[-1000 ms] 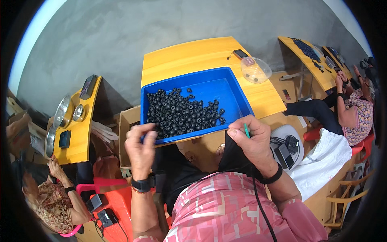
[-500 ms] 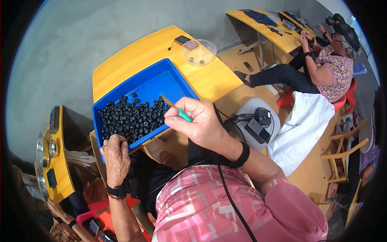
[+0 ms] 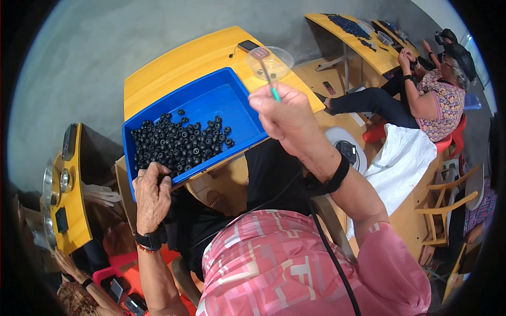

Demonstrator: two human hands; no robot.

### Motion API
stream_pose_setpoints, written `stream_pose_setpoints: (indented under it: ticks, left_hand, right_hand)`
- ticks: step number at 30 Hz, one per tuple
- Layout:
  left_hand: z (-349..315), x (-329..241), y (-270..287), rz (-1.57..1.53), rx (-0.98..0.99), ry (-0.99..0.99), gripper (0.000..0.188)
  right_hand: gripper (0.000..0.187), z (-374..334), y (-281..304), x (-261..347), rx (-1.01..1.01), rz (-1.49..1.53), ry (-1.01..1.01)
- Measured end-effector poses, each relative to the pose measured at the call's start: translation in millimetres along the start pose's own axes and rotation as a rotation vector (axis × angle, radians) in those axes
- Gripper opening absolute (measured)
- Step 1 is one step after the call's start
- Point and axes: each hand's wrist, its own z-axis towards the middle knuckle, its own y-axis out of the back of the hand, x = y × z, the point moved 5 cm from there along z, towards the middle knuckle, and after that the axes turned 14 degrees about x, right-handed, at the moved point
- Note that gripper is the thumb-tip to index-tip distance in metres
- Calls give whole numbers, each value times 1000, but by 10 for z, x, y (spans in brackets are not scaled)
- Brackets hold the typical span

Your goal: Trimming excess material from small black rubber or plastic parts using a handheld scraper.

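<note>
A blue tray [image 3: 211, 89] rests on the yellow table in front of me, tilted toward my lap. Many small black ring-shaped parts [image 3: 184, 142] lie heaped in its near and left portion. My left hand [image 3: 152, 197] is at the tray's near-left rim, fingers curled in and thumb close to them; whatever they hold is hidden. Raised beyond the tray's right side, my right hand [image 3: 292, 118] grips a slim tool with a green handle [image 3: 275, 95]. Its thin dark shaft points up and away, in front of a clear round plastic tub.
The yellow table [image 3: 179, 55] carries a dark phone [image 3: 247, 46] and the clear tub [image 3: 284, 60] at its far right. A white sack [image 3: 406, 163] lies over the floor at right. Another person [image 3: 435, 100] sits at a farther table. A black cable [image 3: 332, 253] crosses my front.
My right hand has moved right and up, away from over the tray, and the tool now points more upright. The left hand stays by the near-left rim. The view has shifted slightly.
</note>
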Motion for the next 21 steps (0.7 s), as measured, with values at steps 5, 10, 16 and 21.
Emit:
stream_pose_setpoints:
  ticks: [5, 10, 16, 21]
  left_hand:
    - [11, 84, -9, -20, -51, -34, 9]
    - [19, 122, 0, -142, -114, -34, 11]
    - [52, 195, -7, -207, -54, 9, 11]
    - [39, 204, -8, -316, -119, -30, 7]
  right_hand:
    - [8, -229, 13, -409, 189, -449, -362]
    - [12, -417, 180, -469, 86, -358, -414]
    - [11, -101, 15, 141, 120, -607, -256]
    - [14, 319, -384, 407, 265, -638, -102]
